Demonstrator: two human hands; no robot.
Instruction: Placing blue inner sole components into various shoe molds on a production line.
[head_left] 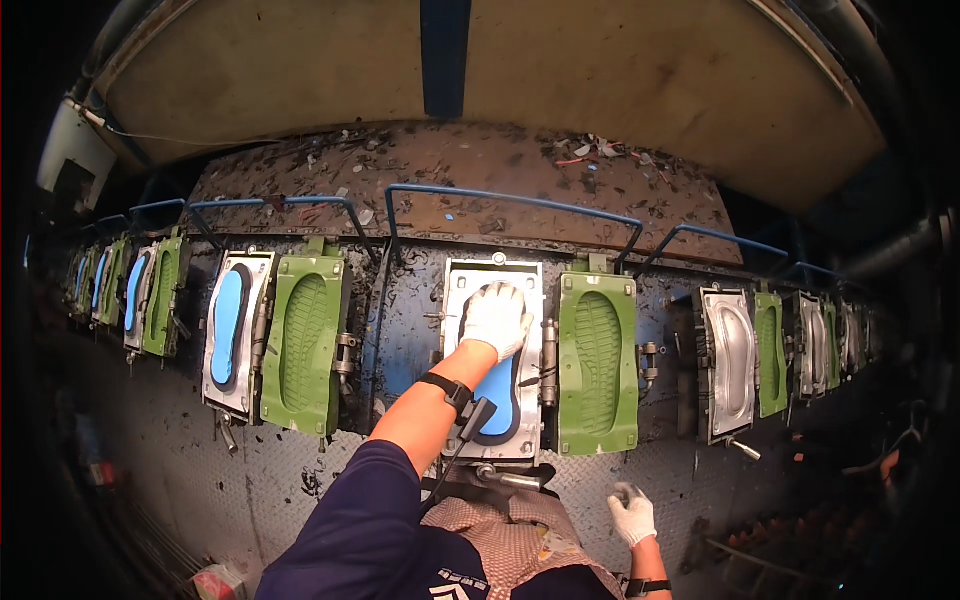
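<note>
In front of me lies an opened two-part shoe-sole mould. A blue insole (497,402) with a dark border rests in its silver half (531,290). My gloved left hand (498,318) lies flat over the insole's far end, fingers stretched forward, hiding that part. Beside it, hinged on the right, is the green half (599,355) with a tread pattern inside its hollow. My gloved right hand (632,514) hangs low at the right, away from the moulds. Its slightly blurred fingers are loosely bent and apart, and it holds nothing.
More opened moulds stand in a row: at left, a silver half holding a blue insole (229,328) beside a green half (303,345); at right, a bare silver half (731,362). Blue rails (515,196) run behind them. Mould handles (510,479) jut toward me. Dark scraps litter the bench.
</note>
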